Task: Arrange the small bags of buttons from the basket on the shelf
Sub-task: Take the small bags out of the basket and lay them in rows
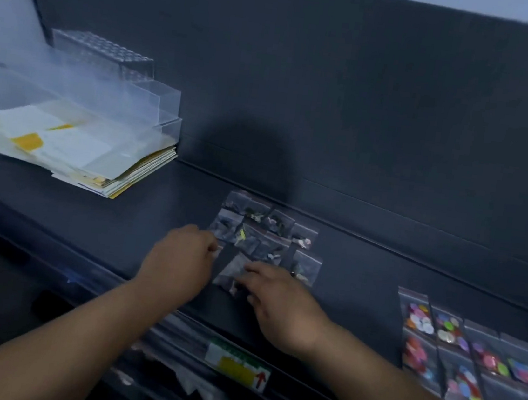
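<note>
1. Nearest the lens, my left forearm (56,334) and right forearm (399,382) rise from the bottom edge and converge over the shelf (121,215).
2. Below the shelf's front edge sits a shelf label (237,364), yellow and white with a red arrow. The stock under it is too blurred to identify.
3. Left hand (181,263): the fingers are curled inward at the left edge of the dark-button bags (272,230). I cannot tell whether they grip a bag or only touch one.
4. Right hand (279,304): the fingers reach forward and pinch the tilted bag (230,270), a small clear packet lying askew between my two hands, close to the shelf's front edge.
5. The dark-button bags lie flat in rows at the middle of the shelf, edges touching or overlapping. They run from just beyond my fingertips toward the back edge.
6. Coloured-button bags (456,353) lie in rows toward the shelf's right end, well apart from the dark group.
7. At the shelf's left end, a paper stack (72,149) of white and yellow sheets lies under stepped clear boxes (130,83).
8. A dark back panel (335,92) stands along the shelf's rear edge.
</note>
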Motion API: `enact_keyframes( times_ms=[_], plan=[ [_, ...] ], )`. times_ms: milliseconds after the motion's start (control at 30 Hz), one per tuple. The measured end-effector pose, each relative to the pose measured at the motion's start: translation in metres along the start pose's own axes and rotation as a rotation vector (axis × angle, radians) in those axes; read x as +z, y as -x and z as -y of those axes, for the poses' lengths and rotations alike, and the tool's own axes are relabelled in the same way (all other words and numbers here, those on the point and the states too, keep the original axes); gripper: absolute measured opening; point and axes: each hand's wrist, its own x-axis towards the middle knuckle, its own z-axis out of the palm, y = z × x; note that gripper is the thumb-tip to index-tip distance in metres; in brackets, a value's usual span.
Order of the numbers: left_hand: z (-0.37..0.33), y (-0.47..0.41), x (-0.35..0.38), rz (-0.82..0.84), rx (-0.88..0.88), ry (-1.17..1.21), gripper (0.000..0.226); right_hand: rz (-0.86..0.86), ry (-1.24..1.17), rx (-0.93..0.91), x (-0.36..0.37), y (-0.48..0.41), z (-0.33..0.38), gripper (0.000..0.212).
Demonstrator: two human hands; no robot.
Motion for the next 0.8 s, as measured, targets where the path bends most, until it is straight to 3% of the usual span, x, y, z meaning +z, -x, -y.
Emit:
enact_keyframes(
  times_ms=[100,233,600,800],
  plan=[
    [0.027,-0.014,0.009,0.122,0.195,-0.04,0.024,0.034,0.02,0.054,0.008,-0.009,0.008,0.045],
    [0.05,-0.018,0.019,0.2,0.307,-0.021,0.024,0.016,-0.002,0.093,0.01,-0.012,0.016,0.044],
    [0.053,-0.017,0.01,0.21,0.359,0.032,0.023,0.01,-0.029,0.106,0.009,-0.031,0.026,0.044],
    [0.022,-0.02,-0.01,0.135,0.375,0.056,0.031,-0.138,0.023,0.172,-0.006,-0.007,0.029,0.05]
  ],
)
